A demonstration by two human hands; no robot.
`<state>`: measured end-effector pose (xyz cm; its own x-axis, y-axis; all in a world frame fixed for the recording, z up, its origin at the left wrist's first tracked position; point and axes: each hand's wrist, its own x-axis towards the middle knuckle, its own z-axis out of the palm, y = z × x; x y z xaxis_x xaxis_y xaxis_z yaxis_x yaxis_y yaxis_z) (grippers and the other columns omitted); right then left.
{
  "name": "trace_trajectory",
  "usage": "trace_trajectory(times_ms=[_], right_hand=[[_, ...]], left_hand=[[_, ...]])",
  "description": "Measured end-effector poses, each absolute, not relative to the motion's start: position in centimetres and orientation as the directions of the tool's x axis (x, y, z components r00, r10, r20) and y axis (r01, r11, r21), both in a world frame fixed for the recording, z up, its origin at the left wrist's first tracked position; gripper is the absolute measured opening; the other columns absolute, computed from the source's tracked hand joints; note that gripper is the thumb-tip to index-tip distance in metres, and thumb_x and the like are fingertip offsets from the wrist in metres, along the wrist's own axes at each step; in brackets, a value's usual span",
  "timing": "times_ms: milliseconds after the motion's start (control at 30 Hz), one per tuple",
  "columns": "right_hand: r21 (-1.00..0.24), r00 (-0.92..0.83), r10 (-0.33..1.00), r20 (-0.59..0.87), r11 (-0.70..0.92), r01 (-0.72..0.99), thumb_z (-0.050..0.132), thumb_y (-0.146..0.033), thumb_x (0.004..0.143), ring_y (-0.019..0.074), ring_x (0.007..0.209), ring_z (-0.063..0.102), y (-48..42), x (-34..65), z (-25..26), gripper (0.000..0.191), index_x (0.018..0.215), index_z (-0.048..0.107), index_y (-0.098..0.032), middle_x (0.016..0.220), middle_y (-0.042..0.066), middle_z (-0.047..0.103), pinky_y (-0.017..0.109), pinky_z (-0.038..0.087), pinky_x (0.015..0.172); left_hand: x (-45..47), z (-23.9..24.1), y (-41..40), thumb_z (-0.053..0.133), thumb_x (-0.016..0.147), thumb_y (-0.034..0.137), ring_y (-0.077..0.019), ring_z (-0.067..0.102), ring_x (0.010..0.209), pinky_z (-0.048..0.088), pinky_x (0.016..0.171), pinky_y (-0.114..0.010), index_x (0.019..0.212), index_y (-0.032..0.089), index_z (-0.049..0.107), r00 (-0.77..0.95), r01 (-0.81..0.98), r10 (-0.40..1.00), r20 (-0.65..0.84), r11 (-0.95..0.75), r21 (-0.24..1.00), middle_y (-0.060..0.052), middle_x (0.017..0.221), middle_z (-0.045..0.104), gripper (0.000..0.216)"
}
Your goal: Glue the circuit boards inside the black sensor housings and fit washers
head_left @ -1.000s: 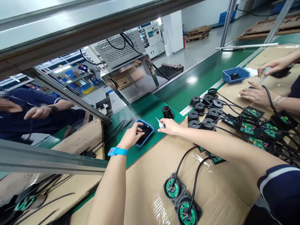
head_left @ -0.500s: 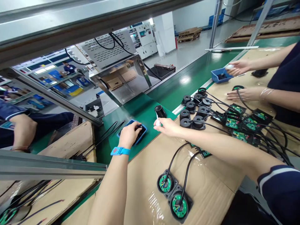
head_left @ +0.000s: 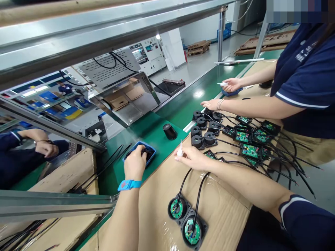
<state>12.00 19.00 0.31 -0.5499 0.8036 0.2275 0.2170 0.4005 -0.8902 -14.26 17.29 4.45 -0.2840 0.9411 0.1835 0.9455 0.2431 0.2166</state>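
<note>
My left hand (head_left: 135,162), with a blue wrist strap, reaches into a small blue bin (head_left: 150,162) of black parts. Its fingers are closed down among the parts, and what they hold is hidden. In my right hand (head_left: 195,158) is a small white glue bottle (head_left: 180,152), its thin nozzle pointing up. A black cup-shaped part (head_left: 170,131) stands on the green mat (head_left: 141,127) beyond my hands. Nearer to me, two round black housings with green circuit boards, a far one (head_left: 177,208) and a near one (head_left: 193,230), lie on the cardboard with cables attached.
Several black housings (head_left: 202,130) and cabled circuit boards (head_left: 250,150) crowd the right of the cardboard-covered bench (head_left: 222,191). A co-worker (head_left: 306,76) there holds another white bottle (head_left: 223,84) near a second blue bin (head_left: 231,92). A metal frame bar (head_left: 110,38) crosses overhead.
My right hand has drawn the bottle back from the black cup-shaped part, nozzle still up. My left hand stays in the bin. The co-worker's nearer hand has reached over toward the housings.
</note>
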Motion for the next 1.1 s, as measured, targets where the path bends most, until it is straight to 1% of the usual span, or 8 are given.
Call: trace_trajectory(times_ms=[133, 267, 467, 567, 700, 867, 1000, 1100], right_hand=[[-0.896, -0.559, 0.796, 0.233, 0.399, 0.193, 0.062, -0.034, 0.097, 0.0143, 0.077, 0.061, 19.0, 12.8, 0.3, 0.021, 0.103, 0.069, -0.015, 0.094, 0.004, 0.072, 0.025, 0.045, 0.072], [-0.904, -0.593, 0.771, 0.233, 0.396, 0.160, 0.060, -0.035, 0.097, 0.0148, 0.079, 0.062, 18.9, 12.9, -0.1, 0.023, 0.102, 0.069, -0.014, 0.097, 0.006, 0.072, 0.026, 0.046, 0.073], [-0.912, -0.619, 0.748, 0.238, 0.392, 0.123, 0.061, -0.041, 0.095, 0.0154, 0.079, 0.062, 18.6, 12.7, -0.9, 0.030, 0.104, 0.070, -0.014, 0.101, 0.007, 0.073, 0.027, 0.046, 0.072], [-0.915, -0.615, 0.753, 0.231, 0.383, 0.126, 0.060, -0.045, 0.094, 0.0158, 0.078, 0.062, 18.6, 12.8, -1.0, 0.035, 0.106, 0.070, -0.014, 0.102, 0.008, 0.073, 0.027, 0.045, 0.070], [-0.914, -0.623, 0.751, 0.219, 0.381, 0.137, 0.061, -0.045, 0.093, 0.0164, 0.077, 0.061, 18.5, 12.9, -1.0, 0.036, 0.108, 0.070, -0.014, 0.096, 0.007, 0.073, 0.028, 0.044, 0.069], [-0.914, -0.639, 0.735, 0.228, 0.388, 0.120, 0.060, -0.043, 0.095, 0.0163, 0.078, 0.059, 18.5, 13.0, -0.9, 0.035, 0.111, 0.069, -0.014, 0.098, 0.007, 0.071, 0.028, 0.043, 0.072], [-0.919, -0.639, 0.733, 0.233, 0.381, 0.103, 0.061, -0.040, 0.096, 0.0154, 0.077, 0.058, 18.7, 12.8, -1.0, 0.031, 0.107, 0.069, -0.013, 0.093, 0.006, 0.069, 0.027, 0.042, 0.073], [-0.915, -0.635, 0.739, 0.226, 0.385, 0.122, 0.062, -0.034, 0.097, 0.0139, 0.076, 0.057, 18.6, 12.7, -0.7, 0.023, 0.102, 0.068, -0.013, 0.089, 0.003, 0.067, 0.026, 0.042, 0.073]], left_hand=[[-14.1, 4.3, 11.4, 0.049, 0.093, 0.038, -0.0256, 0.069, 0.092, 0.050, 0.083, -0.036, 0.114, 0.025, 0.062, -0.300, 0.921, 0.927, 0.225, 0.220, 0.322, -0.006, 0.096, 0.072, 0.028], [-13.4, 0.8, 4.3, 0.050, 0.086, 0.047, -0.0201, 0.065, 0.065, 0.050, 0.065, -0.031, 0.101, 0.025, 0.063, -0.291, 0.856, 0.954, 0.077, 0.224, 0.465, -0.001, 0.076, 0.070, 0.029], [-14.3, -2.4, -2.5, 0.049, 0.086, 0.045, -0.0193, 0.070, 0.075, 0.057, 0.070, -0.032, 0.102, 0.023, 0.064, -0.279, 0.757, 0.958, -0.062, 0.259, 0.600, -0.005, 0.096, 0.076, 0.032], [-14.7, -2.5, -4.5, 0.051, 0.089, 0.046, -0.0214, 0.070, 0.089, 0.057, 0.080, -0.036, 0.112, 0.024, 0.068, -0.303, 0.750, 0.951, -0.064, 0.279, 0.599, -0.008, 0.113, 0.074, 0.037], [-15.3, -3.0, -6.0, 0.056, 0.089, 0.054, -0.0228, 0.068, 0.093, 0.058, 0.083, -0.040, 0.137, 0.023, 0.058, -0.433, 0.734, 0.901, -0.019, 0.365, 0.573, -0.011, 0.123, 0.067, 0.057], [-16.0, -3.3, -7.0, 0.050, 0.090, 0.065, -0.0246, 0.071, 0.097, 0.060, 0.089, -0.043, 0.128, 0.020, 0.064, -0.539, 0.702, 0.842, -0.010, 0.456, 0.548, -0.013, 0.123, 0.068, 0.061], [-15.6, -2.7, -7.1, 0.064, 0.078, 0.069, -0.0289, 0.068, 0.116, 0.055, 0.105, -0.045, 0.122, 0.026, 0.070, -0.504, 0.739, 0.863, -0.028, 0.448, 0.504, -0.008, 0.127, 0.069, 0.062], [-15.9, -2.6, -6.3, 0.058, 0.077, 0.069, -0.0341, 0.071, 0.107, 0.056, 0.100, -0.055, 0.110, 0.025, 0.073, -0.493, 0.765, 0.870, 0.002, 0.432, 0.478, -0.010, 0.114, 0.074, 0.056]])
